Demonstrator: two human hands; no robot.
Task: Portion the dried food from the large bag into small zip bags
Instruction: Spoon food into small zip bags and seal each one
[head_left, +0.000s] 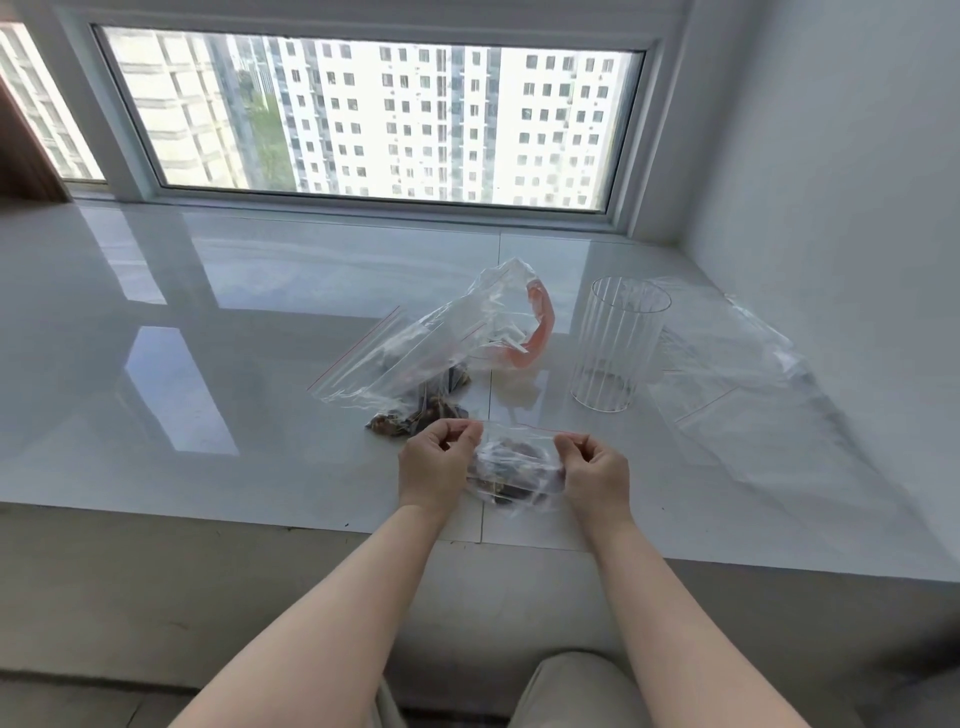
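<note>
Forearms: both reach up from the bottom of the frame toward the lower centre, above a knee in pale cloth at the bottom edge.
Left hand (436, 460): fingers curled, thumb and forefinger pinching the left end of the small zip bag (517, 470) at its red-lined top.
Right hand (595, 467): fingers curled likewise, pinching the right end of the same top edge — the strip looks drawn taut between the two hands.
Step in hand: sealing a filled portion, by my reading; dark dried food shows inside the small bag, which sits on the white sill (208, 415) just in from its near edge.
Next move: likely pressing along the zip from one end to the other — whether it is already closed I cannot tell.
Large bag (415, 358): just beyond the hands, mouth slack, some dried food (415, 413) at its near end.
Farther right: a clear ribbed cup (618, 343) stands upright, with empty clear bags (737, 374) beside it.
</note>
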